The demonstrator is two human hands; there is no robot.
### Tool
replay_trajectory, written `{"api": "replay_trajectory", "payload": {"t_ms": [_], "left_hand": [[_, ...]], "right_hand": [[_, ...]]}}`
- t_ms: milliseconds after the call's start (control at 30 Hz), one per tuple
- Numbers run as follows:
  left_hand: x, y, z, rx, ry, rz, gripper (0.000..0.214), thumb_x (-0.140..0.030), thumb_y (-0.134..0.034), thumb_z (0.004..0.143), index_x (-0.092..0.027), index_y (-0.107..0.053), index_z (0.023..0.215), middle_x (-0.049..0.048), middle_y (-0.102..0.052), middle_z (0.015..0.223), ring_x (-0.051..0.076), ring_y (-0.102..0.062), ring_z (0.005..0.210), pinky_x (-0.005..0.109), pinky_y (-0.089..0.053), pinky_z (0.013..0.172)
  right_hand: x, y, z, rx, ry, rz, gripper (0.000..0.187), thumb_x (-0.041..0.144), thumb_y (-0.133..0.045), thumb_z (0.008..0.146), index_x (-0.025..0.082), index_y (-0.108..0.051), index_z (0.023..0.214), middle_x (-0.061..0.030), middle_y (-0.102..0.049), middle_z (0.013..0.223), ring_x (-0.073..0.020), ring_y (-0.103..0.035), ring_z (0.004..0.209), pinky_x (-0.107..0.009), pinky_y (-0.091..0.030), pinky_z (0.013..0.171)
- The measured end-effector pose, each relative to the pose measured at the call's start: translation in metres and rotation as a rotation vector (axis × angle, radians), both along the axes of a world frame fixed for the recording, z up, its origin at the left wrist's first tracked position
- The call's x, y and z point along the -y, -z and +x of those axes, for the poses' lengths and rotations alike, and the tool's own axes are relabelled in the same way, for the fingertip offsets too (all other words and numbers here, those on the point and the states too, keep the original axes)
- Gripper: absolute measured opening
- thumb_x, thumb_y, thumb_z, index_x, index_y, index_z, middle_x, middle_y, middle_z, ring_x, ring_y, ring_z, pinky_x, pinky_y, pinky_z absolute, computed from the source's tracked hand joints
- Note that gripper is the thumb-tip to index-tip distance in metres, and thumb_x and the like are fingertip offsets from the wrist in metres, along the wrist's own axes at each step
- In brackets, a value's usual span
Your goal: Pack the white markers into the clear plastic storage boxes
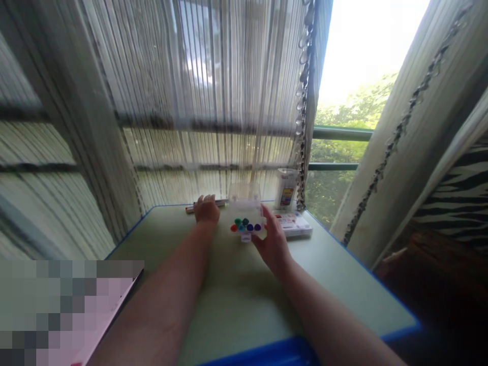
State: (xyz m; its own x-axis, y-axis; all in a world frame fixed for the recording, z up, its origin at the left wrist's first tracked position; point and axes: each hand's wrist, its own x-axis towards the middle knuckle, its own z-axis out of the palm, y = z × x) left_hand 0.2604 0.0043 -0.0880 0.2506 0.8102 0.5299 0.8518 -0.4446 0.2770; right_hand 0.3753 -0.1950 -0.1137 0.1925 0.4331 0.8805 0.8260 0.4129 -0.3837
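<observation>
Near the far edge of the table, my left hand is closed over a slim white pen-like stick, which shows on both sides of the fingers and has a reddish left end. In my right hand is a small clear plastic box, gripped by its right side with the thumb underneath. Its transparent lid appears raised. Several small round coloured pieces, red, green, teal and dark blue, lie along its lower part; their exact kind is too small to tell.
A flat white case lies right of my right hand. Behind it stands a translucent container with a coloured label. The pale table has a blue rim. A blue object sits at the near edge. Curtains hang behind.
</observation>
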Motion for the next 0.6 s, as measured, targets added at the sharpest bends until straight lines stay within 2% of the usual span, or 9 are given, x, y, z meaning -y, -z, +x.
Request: {"api": "replay_trajectory", "payload": {"t_ms": [100, 200, 267, 367, 500, 600], "left_hand": [[-0.004, 0.005, 0.002, -0.051, -0.016, -0.043, 0.054, -0.026, -0.04, 0.085, -0.016, -0.037, 0.138, 0.0121, -0.039, 0.143, 0.034, -0.022, 0.136, 0.056, -0.022, 0.106], [-0.007, 0.009, 0.002, -0.129, -0.005, -0.112, 0.054, -0.035, -0.039, 0.086, -0.016, -0.04, 0.137, 0.014, -0.037, 0.144, 0.036, -0.018, 0.137, 0.061, -0.012, 0.107], [-0.008, 0.012, 0.002, -0.163, 0.003, -0.121, 0.047, -0.034, -0.039, 0.086, -0.016, -0.049, 0.129, 0.015, -0.044, 0.139, 0.036, -0.021, 0.136, 0.06, -0.011, 0.107], [-0.009, 0.013, 0.002, -0.173, 0.002, -0.106, 0.036, -0.026, -0.041, 0.085, -0.018, -0.056, 0.117, 0.0149, -0.053, 0.128, 0.034, -0.03, 0.132, 0.059, -0.016, 0.105], [-0.005, 0.009, 0.004, -0.184, 0.037, -0.086, 0.03, -0.017, -0.037, 0.085, -0.018, -0.057, 0.108, 0.0135, -0.062, 0.112, 0.029, -0.046, 0.119, 0.054, -0.021, 0.102], [-0.002, 0.006, 0.006, -0.2, 0.084, -0.076, 0.032, -0.015, -0.037, 0.085, -0.018, -0.055, 0.111, 0.0119, -0.065, 0.102, 0.027, -0.054, 0.107, 0.052, -0.023, 0.1]], "right_hand": [[-0.003, 0.003, 0.002, 0.018, 0.019, -0.021, 0.077, 0.011, -0.06, 0.072, 0.024, -0.028, 0.141, -0.0121, -0.053, 0.125, -0.0257, -0.055, 0.109, -0.041, -0.056, 0.082], [-0.006, 0.005, 0.005, -0.005, 0.039, -0.048, 0.078, 0.01, -0.061, 0.071, 0.024, -0.029, 0.141, -0.0122, -0.053, 0.125, -0.0266, -0.054, 0.11, -0.043, -0.055, 0.084], [-0.008, 0.006, 0.006, -0.031, 0.037, -0.055, 0.078, 0.009, -0.062, 0.071, 0.025, -0.029, 0.14, -0.012, -0.054, 0.125, -0.0266, -0.054, 0.11, -0.044, -0.055, 0.084], [-0.009, 0.005, 0.008, -0.052, -0.003, -0.059, 0.077, 0.01, -0.063, 0.07, 0.026, -0.032, 0.139, -0.0111, -0.054, 0.125, -0.0257, -0.055, 0.11, -0.043, -0.056, 0.084], [-0.009, 0.003, 0.012, -0.088, -0.019, -0.055, 0.075, 0.011, -0.065, 0.069, 0.025, -0.035, 0.137, -0.0105, -0.055, 0.124, -0.0252, -0.054, 0.111, -0.041, -0.056, 0.084], [-0.009, 0.003, 0.014, -0.116, 0.001, -0.057, 0.073, 0.012, -0.064, 0.07, 0.024, -0.036, 0.137, -0.0115, -0.055, 0.122, -0.0253, -0.054, 0.112, -0.041, -0.056, 0.084]]}}
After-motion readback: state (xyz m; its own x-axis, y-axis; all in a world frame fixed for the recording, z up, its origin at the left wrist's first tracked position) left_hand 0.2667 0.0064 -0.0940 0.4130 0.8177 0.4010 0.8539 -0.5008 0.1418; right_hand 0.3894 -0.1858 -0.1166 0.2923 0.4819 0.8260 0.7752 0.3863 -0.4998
